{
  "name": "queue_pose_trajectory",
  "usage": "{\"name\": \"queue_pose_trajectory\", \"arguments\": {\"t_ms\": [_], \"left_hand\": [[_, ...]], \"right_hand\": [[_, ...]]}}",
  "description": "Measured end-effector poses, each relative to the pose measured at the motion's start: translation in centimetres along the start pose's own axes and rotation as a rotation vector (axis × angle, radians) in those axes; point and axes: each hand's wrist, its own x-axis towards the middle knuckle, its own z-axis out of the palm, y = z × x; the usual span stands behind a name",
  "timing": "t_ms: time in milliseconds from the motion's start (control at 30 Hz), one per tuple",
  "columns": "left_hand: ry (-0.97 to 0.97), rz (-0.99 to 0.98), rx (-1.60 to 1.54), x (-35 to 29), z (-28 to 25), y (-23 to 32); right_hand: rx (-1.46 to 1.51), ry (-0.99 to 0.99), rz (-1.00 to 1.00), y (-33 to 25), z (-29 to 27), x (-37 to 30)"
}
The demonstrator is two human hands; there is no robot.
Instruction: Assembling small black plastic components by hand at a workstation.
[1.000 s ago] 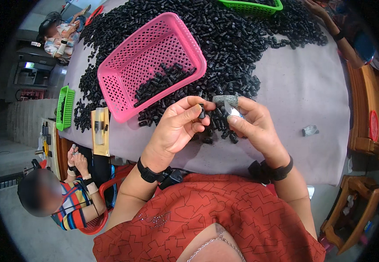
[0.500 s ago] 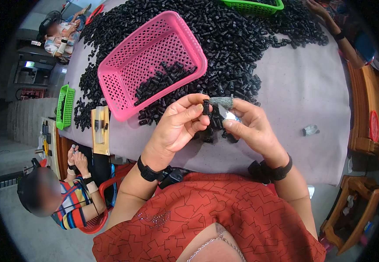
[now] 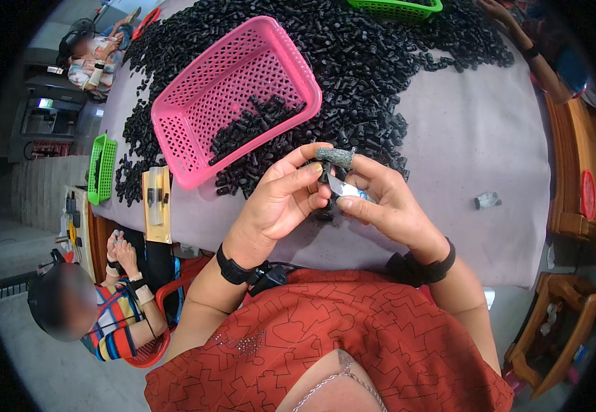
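Angles the bare, rounded left forearm [image 3: 205, 302] and the bare, rounded right forearm [image 3: 464, 292] forward and inward, with black-strapped wrists [image 3: 248, 247]. Pinches between thumb and curled fingers with the bare left hand [image 3: 285, 189]. Likewise grips with the right hand [image 3: 388, 202], extending a grey-sleeved index finger [image 3: 363, 166] leftward.

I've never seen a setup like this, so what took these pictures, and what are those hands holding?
There's no robot here, just a person's hands, seen from above by a wide fisheye camera worn on the head, so edges look curved. On the cloth-covered table lies a heap of small black pieces, with a pink basket holding more. The left hand pinches one black piece; the right hand holds a small blade close to it, a grey sleeve over its index fingertip.
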Motion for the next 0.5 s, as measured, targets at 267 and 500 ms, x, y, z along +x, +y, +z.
{"name": "queue_pose_trajectory", "arguments": {"t_ms": [267, 500], "left_hand": [[-0.028, -0.019, -0.051, 0.04, -0.26, -0.24], [-0.010, -0.044, -0.062, 0.09, -0.23, -0.35]], "right_hand": [[0.068, -0.023, 0.026, 0.35, -0.03, -0.01], [0.040, -0.011, 0.070, 0.87, -0.33, 0.07]]}}
